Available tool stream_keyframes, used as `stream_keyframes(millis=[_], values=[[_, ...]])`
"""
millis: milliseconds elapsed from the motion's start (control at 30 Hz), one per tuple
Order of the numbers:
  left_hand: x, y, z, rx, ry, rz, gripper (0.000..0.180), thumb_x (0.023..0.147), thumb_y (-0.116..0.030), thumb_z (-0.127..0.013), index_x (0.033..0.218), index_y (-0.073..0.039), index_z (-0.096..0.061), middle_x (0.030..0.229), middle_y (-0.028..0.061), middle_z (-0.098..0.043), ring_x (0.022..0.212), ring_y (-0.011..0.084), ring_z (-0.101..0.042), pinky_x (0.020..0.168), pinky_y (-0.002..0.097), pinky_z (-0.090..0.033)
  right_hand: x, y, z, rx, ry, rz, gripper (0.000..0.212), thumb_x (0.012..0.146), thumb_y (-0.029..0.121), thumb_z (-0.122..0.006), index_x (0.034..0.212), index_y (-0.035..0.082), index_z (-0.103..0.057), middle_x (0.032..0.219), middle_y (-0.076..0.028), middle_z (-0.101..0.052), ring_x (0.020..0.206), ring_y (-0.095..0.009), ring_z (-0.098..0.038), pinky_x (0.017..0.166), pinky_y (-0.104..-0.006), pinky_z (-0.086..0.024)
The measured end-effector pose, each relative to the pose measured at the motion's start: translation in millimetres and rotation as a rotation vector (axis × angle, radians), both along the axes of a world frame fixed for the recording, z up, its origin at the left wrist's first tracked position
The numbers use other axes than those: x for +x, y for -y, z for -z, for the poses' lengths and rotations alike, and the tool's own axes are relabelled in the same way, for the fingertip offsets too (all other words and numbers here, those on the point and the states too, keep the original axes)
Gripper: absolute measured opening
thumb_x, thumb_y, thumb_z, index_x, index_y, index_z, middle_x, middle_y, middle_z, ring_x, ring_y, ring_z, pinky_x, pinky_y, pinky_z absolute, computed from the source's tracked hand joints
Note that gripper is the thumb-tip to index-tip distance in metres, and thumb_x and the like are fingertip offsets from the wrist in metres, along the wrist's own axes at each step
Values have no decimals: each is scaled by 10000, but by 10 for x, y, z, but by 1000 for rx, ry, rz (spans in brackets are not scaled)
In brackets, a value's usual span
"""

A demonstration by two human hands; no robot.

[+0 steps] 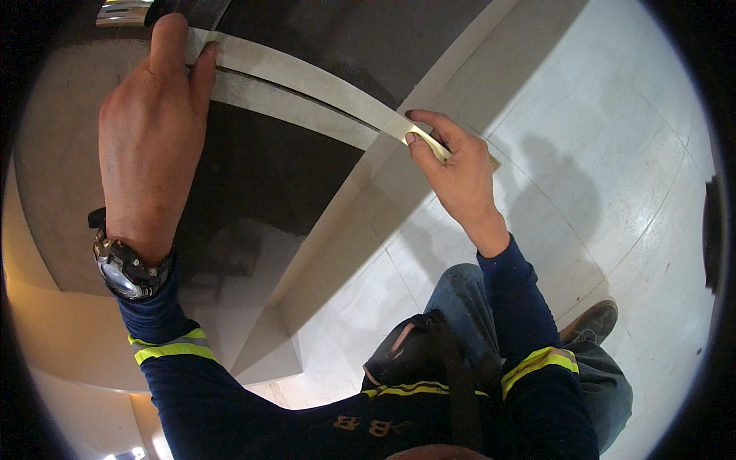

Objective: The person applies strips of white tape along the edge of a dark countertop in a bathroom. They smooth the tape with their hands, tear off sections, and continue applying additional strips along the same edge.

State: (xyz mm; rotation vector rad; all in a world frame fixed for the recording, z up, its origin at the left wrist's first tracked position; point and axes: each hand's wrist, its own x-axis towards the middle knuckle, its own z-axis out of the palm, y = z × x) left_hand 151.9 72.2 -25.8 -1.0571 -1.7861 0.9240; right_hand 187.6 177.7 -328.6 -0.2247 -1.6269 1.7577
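The right hand (462,170) pinches the pale strip (307,79), seemingly to keep it taut over the dark surface (268,157); the left hand (152,126) touches its far stretch, apparently as anchor, grip unclear.

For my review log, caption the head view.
Left hand on a pale strip, right hand pinching it farther right, beside a dark surface.

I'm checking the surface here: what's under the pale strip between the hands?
Beside the pale strip show a dark surface on one side and a pale band on the other; whatever lies directly beneath is covered.
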Motion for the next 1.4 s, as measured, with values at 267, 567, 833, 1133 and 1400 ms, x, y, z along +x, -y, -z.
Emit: stream_keyframes(millis=[267, 567, 833, 1133, 1400], values=[[8, -22, 22, 16, 10, 25, 226, 1047, -276, -617, 1138, -103, -503, 776, 142, -690, 702, 309, -716, 618, 412, -572, 44, -38, -72, -23, 5, -68, 353, 944, 249, -685, 1212, 23, -725, 966, -193, -768, 811, -288, -750, 750, -366, -562], [-22, 11, -5, 31, 105, 112, 306, 1033, -251, -627, 1277, -116, -501, 762, 174, -654, 712, 396, -676, 613, 484, -518, -11, -86, -114, -146, 1, -263, 359, 1013, 297, -650, 1216, 4, -688, 895, -165, -732, 797, -216, -723, 756, -351, -553], [-14, -9, 23, 14, 94, 73, 230, 1034, -232, -625, 1147, -81, -493, 771, 145, -650, 707, 344, -675, 648, 453, -547, -39, -138, -163, -142, -6, -285, 381, 1023, 322, -640, 1230, 3, -664, 842, -146, -715, 769, -199, -706, 732, -338, -531], [-104, 8, 116, 64, 62, 120, 234, 1026, -282, -642, 1091, -97, -514, 766, 96, -639, 690, 275, -679, 624, 392, -546, -68, -128, -133, -39, -2, -219, 400, 1008, 330, -655, 1214, -13, -661, 859, -134, -708, 785, -216, -682, 751, -341, -523], [-141, 11, 186, 182, 165, 161, 488, 950, -321, -734, 1331, -74, -556, 876, 110, -702, 865, 296, -719, 742, 404, -568, -163, -116, -87, -46, 68, -261, 417, 996, 361, -655, 1208, 3, -685, 865, -173, -739, 814, -290, -727, 781, -390, -538]])
